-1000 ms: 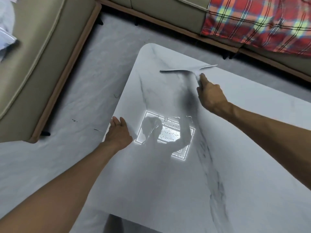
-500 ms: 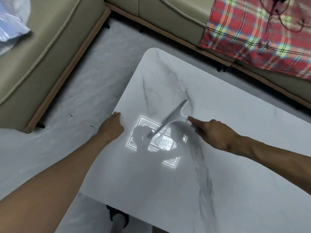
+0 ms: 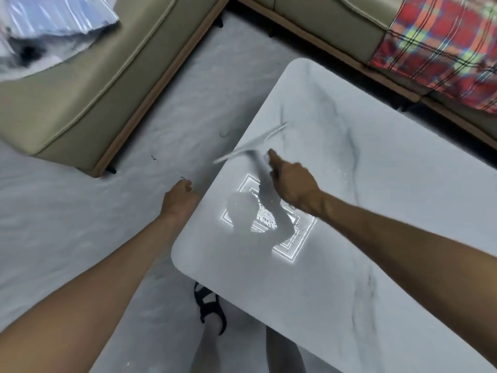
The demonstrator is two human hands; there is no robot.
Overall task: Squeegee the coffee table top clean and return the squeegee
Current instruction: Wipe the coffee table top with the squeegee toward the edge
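The white marble coffee table (image 3: 363, 238) fills the right half of the head view. My right hand (image 3: 291, 181) grips the handle of a pale, blurred squeegee (image 3: 250, 148), forefinger stretched along it. Its thin blade lies slanted across the table's left edge, one end sticking out over the floor. My left hand (image 3: 178, 201) is loosely curled beside the table's left edge, holding nothing, just off the top. A bright square reflection of a ceiling light shines on the top under my right wrist.
A beige sofa (image 3: 88, 84) stands at the upper left with a blue-white cloth (image 3: 48, 25) on it. Another sofa section with a red plaid blanket (image 3: 441, 47) runs along the back right. My sandalled foot (image 3: 209, 308) is on the grey floor by the near corner.
My right hand has dragged the squeegee from the far end of the top toward the left edge, turning the blade. My left hand has slipped off the table edge to beside it.
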